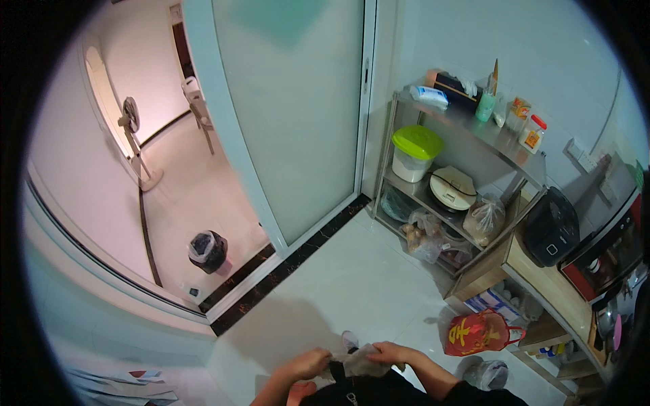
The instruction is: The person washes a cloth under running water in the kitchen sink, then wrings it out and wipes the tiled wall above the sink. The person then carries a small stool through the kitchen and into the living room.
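Observation:
At the bottom middle, close to my body, my left hand [312, 363] grips one side of a greyish cloth [358, 361]. My right hand [390, 353] holds the cloth's other side, its thumb and fingers pinching the edge. The cloth hangs bunched between both hands, in front of my black clothing, and a dark strap [337, 372] lies beside my left hand. Part of a shoe [349, 340] shows on the floor just beyond the cloth. The cloth's lower part is hidden.
A red bag [472, 332] and a clear plastic bag [490, 374] stand on the floor at right. Behind them are a wooden counter [551, 299] and a metal shelf [487, 134]. A frosted sliding door [294, 116] stands ahead; a lined bin [208, 251] is beyond the threshold.

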The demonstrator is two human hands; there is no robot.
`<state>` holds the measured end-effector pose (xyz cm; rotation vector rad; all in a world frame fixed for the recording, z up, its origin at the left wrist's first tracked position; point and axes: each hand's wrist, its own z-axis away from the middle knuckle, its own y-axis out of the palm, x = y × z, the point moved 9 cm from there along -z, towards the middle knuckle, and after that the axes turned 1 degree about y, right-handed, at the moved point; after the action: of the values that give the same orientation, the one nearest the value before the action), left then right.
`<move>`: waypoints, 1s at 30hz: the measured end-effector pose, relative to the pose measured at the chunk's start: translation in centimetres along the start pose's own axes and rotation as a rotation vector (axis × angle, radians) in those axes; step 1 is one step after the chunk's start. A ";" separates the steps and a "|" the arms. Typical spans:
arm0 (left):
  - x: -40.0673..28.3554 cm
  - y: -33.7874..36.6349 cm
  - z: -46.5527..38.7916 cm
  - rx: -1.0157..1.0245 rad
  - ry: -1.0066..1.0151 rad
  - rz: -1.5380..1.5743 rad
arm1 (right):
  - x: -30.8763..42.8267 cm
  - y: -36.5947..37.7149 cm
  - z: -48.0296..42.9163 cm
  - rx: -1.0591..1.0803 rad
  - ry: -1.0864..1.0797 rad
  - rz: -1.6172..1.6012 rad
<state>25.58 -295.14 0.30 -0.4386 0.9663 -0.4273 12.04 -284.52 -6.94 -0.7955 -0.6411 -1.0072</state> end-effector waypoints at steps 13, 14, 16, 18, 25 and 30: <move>1.5 -11.0 -5.5 -0.123 -0.168 0.018 | 10.2 -13.7 -9.8 0.039 -0.023 0.049; 1.9 -11.6 -5.7 -0.121 -0.166 0.016 | 10.1 -13.6 -10.6 0.065 -0.013 0.048; 1.8 -13.2 -5.4 -0.169 -0.169 0.011 | 9.4 -13.4 -12.6 0.096 -0.004 0.096; 3.0 -14.1 -5.1 -0.203 -0.159 0.027 | 9.6 -13.0 -14.6 0.139 -0.007 0.149; 9.7 -17.9 -1.2 -0.236 -0.262 0.176 | 16.5 -10.3 -22.3 0.304 0.018 0.305; 17.3 -20.0 2.7 -0.328 -0.315 0.203 | 25.4 -6.0 -28.1 0.390 -0.017 0.452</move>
<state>33.54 -320.46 0.48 -0.6753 0.7640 -0.0101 19.75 -321.63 -1.31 -0.5659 -0.6115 -0.4442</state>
